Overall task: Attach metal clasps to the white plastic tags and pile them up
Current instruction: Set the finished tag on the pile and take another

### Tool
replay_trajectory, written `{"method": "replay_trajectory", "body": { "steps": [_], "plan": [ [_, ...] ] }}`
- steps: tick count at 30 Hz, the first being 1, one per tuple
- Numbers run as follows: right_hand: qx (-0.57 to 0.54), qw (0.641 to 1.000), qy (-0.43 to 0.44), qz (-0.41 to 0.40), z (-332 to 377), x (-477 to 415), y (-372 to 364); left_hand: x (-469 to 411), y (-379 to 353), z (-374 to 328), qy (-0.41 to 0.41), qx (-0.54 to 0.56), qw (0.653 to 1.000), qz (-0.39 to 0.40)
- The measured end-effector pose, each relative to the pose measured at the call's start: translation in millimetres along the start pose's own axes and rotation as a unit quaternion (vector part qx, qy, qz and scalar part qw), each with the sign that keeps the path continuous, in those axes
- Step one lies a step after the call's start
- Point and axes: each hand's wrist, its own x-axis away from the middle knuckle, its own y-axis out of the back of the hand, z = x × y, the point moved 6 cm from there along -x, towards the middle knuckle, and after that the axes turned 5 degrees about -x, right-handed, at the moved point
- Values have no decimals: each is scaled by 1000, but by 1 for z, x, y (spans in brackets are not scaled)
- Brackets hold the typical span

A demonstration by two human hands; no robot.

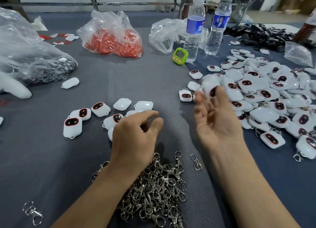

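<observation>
Head view: my right hand (215, 121) is hovering palm-up with fingers spread, gripping nothing. A blurred tag (209, 86) is sitting just past the fingertips; I cannot tell if it's touching. My left hand (135, 132) is reaching over the loose tags (100, 109) centre-left, fingers loosely curled, nothing pinched. The finished pile (273, 97) on the right is looking big, with clasps showing on several. A handful of bare tags are waiting, plus the clasp heap (153, 190) near me. Judging it well along, not done.
</observation>
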Motion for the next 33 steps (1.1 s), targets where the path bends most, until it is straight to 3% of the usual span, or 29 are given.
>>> {"method": "replay_trajectory", "body": {
  "steps": [1,3,8,11,14,18,22,27,29,33],
  "plan": [
    [-51,999,-10,7,5,-2,2,0,0,0,2,-9,1000,-1],
    [-37,999,-32,18,6,-2,3,-1,1,-3,-8,-44,999,-7],
    [215,974,-70,34,-21,1,0,-5,9,-1,-22,-242,969,-42],
    [302,951,-44,53,-25,3,-1,-11,11,13,1,-321,947,8],
    [359,931,-28,63,-26,5,-3,-13,10,22,8,-305,952,32],
    [403,912,-16,78,-31,8,-7,-15,14,21,-9,-289,957,-7],
    [422,901,-9,98,-35,10,-11,-13,21,11,-33,-207,976,-63],
    [359,907,-122,183,-63,25,-23,-3,12,-14,-163,-139,974,-74],
    [359,913,-98,165,-59,22,-22,-3,10,-13,-162,-93,982,-44],
    [287,956,-38,50,-34,7,-9,-9,0,1,-69,-40,992,97]
  ]
}}
